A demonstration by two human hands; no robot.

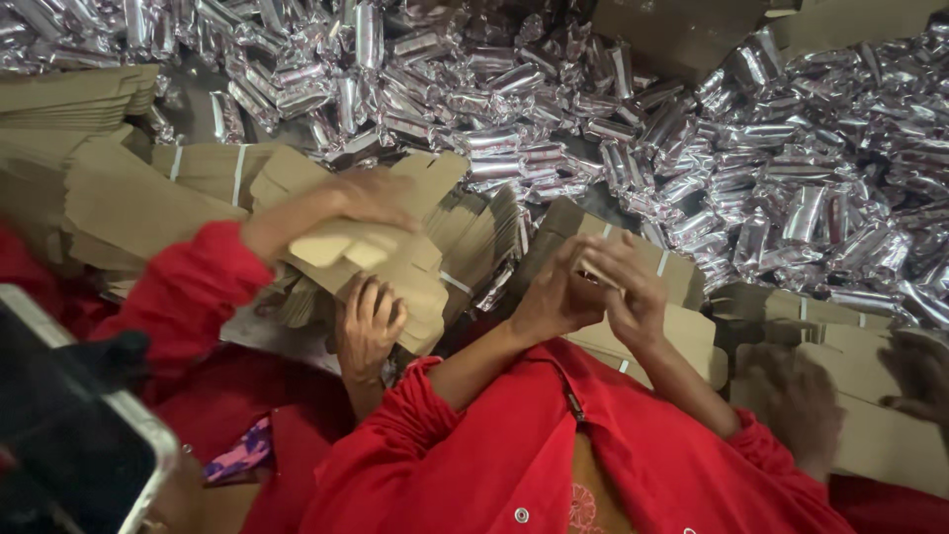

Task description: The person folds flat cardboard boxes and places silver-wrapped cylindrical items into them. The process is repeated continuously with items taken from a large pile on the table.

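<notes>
While a co-worker's hands (368, 321) grip a stack of cardboard flats (395, 272), the left hand (550, 297) and right hand (633, 292) pinch a small carton (593, 269) between them at chest height, fingers pressed together on its edge. It would likely go best with both thumbs pressing firmly along the scored lines, clear of the foil packets (771, 168) heaped beyond.

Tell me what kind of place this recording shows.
Probably a packing line in a small factory or workshop. A big heap of silver foil-wrapped packets covers the surface, stacks of flat brown cartons lie beside it, and the left hand and right hand work one carton, with other hands nearby.
</notes>
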